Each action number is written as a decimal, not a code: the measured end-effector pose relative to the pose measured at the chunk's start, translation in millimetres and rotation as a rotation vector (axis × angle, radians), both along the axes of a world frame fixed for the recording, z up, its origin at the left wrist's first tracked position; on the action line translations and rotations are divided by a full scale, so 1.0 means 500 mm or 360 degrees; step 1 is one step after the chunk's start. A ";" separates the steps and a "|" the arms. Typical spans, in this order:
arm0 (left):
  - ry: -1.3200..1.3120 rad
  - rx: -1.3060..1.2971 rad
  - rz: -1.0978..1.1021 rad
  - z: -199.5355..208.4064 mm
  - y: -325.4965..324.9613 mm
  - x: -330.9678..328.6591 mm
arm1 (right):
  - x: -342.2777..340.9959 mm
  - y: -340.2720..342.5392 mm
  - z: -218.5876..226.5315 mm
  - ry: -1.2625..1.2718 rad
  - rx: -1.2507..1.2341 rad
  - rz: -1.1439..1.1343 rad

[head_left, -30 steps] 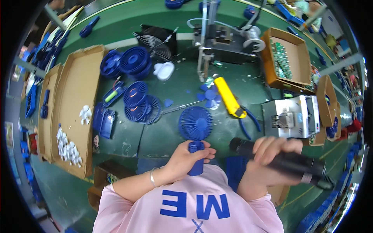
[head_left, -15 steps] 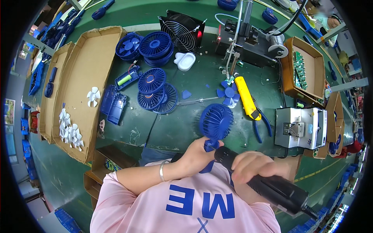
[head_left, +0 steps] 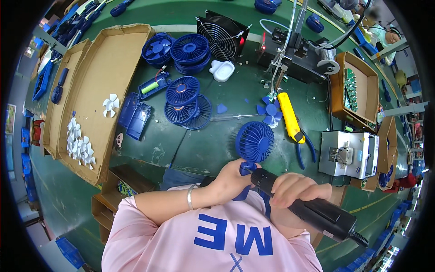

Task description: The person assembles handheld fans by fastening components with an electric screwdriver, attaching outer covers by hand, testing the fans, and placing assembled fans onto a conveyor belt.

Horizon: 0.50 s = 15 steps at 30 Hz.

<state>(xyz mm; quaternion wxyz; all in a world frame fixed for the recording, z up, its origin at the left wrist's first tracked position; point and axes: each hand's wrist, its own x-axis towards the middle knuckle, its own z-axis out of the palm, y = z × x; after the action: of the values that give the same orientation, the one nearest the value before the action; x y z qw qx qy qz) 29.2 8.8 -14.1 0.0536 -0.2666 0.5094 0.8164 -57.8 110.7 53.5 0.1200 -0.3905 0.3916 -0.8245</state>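
Note:
My left hand (head_left: pixel 230 180) is closed around the handle of a blue handheld fan (head_left: pixel 254 142), its round grille pointing away from me over the table edge. In my right hand (head_left: pixel 297 189) is a black electric screwdriver (head_left: pixel 324 218), gripped around its body. The screwdriver's front end meets the fan handle just below the grille; its tip is hidden there. Beyond the fan lie a loose blue fan blade (head_left: pixel 270 110), a yellow-handled tool (head_left: pixel 290 119) and blue-handled pliers (head_left: pixel 308 148).
Left stands a cardboard tray (head_left: pixel 113 54) with white fan blades (head_left: pixel 80 147). Blue grilles (head_left: pixel 182 89), open casings (head_left: pixel 135 116) and a black cooling fan (head_left: pixel 222 36) sit farther back. Right are a soldering stand (head_left: pixel 290 54), a box of circuit boards (head_left: pixel 355 88) and a white machine (head_left: pixel 349 154).
The view has shifted slightly. The fan head has tilted a little, and the screwdriver's front end has come slightly nearer the fan's neck. Both hands keep their grip.

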 end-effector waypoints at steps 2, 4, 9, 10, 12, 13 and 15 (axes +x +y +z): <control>0.0023 0.0032 0.0018 0.006 0.001 0.006 | 0.004 -0.005 0.007 -0.0065 -0.0029 0.0021; 0.0132 0.0007 0.0042 -0.009 -0.003 0.015 | -0.002 -0.009 0.013 -0.0044 0.0007 0.0186; 0.0188 0.0266 0.0054 0.035 -0.038 0.057 | 0.018 0.014 0.025 -0.0347 -0.0227 -0.0263; 0.0147 0.0189 0.0152 0.050 -0.044 0.068 | 0.004 0.033 0.034 -0.0435 -0.0231 -0.0298; 0.0245 -0.0019 0.0556 0.072 -0.086 0.097 | -0.016 0.030 0.025 -0.0390 -0.0302 -0.0595; 0.0318 -0.0054 0.0760 0.074 -0.119 0.112 | -0.025 0.019 0.018 -0.0305 -0.0297 -0.0790; 0.0490 0.0009 0.1041 0.097 -0.190 0.142 | -0.056 0.035 -0.015 -0.0171 -0.0064 -0.0766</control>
<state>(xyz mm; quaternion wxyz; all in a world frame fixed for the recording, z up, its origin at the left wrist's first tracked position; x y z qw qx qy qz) 100.0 -86.3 34.4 -0.2869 -0.2893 0.3971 0.8224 -86.0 128.2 46.2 -0.0671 -0.2438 0.4500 -0.8565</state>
